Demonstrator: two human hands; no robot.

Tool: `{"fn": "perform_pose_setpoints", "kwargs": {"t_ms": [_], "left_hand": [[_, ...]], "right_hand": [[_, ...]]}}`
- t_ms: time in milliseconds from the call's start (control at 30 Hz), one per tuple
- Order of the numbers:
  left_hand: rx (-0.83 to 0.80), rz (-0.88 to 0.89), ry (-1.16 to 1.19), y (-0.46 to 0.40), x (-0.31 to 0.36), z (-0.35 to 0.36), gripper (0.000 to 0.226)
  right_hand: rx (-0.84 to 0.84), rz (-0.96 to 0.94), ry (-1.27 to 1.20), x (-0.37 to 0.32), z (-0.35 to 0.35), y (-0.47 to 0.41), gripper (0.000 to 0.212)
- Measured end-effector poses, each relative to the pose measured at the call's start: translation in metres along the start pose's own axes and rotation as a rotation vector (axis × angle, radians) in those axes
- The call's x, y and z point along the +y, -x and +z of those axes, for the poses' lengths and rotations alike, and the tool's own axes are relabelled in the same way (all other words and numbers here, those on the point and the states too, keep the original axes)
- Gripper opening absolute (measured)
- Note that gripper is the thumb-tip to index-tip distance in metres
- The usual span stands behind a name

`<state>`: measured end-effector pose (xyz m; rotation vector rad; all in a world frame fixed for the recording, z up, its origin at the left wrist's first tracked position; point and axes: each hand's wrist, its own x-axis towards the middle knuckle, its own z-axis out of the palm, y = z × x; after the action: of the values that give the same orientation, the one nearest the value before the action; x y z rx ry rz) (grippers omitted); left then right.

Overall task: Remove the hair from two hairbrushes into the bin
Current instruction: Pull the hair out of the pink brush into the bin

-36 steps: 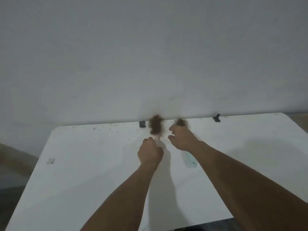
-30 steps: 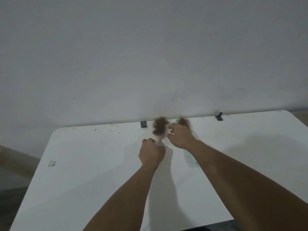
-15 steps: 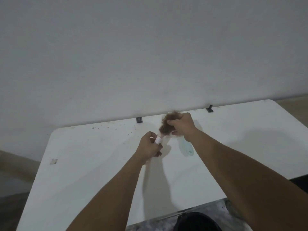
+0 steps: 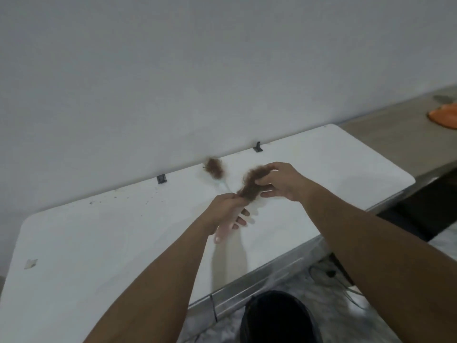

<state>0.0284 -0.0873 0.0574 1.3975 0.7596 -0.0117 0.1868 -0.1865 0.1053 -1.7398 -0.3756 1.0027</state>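
Observation:
Over the white table (image 4: pixel 99 243) my left hand (image 4: pixel 226 209) grips a pale pink hairbrush (image 4: pixel 223 231) by its handle, which points down toward me. A brown clump of hair (image 4: pixel 251 184) covers the brush head. My right hand (image 4: pixel 282 180) pinches the top of that clump between thumb and fingers. A second hairbrush (image 4: pixel 217 173) with a light teal handle lies on the table near the wall, its head matted with brown hair. The black bin (image 4: pixel 279 318) stands on the floor below the table's front edge, by my right forearm.
Two small black clips (image 4: pixel 161 179) (image 4: pixel 258 147) sit at the table's far edge against the grey wall. An orange object (image 4: pixel 444 116) lies on the brown floor at far right. Cables (image 4: pixel 329 273) run across the tiled floor under the table.
My hands lifted the pink brush off the table and drew it toward me. My right hand left the teal brush and took hold of the hair clump. The view tilted down, revealing the bin.

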Motion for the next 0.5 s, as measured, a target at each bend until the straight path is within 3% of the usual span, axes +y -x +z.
{"fn": "perform_pose_setpoints", "kwargs": {"t_ms": [267, 500], "left_hand": [[-0.031, 0.105, -0.082, -0.003, 0.010, 0.085, 0.035], [-0.157, 0.125, -0.130, -0.010, -0.001, 0.150, 0.016]], "right_hand": [[0.238, -0.016, -0.014, 0.032, -0.066, 0.045, 0.037], [0.372, 0.049, -0.030, 0.072, -0.123, 0.083, 0.035]]}}
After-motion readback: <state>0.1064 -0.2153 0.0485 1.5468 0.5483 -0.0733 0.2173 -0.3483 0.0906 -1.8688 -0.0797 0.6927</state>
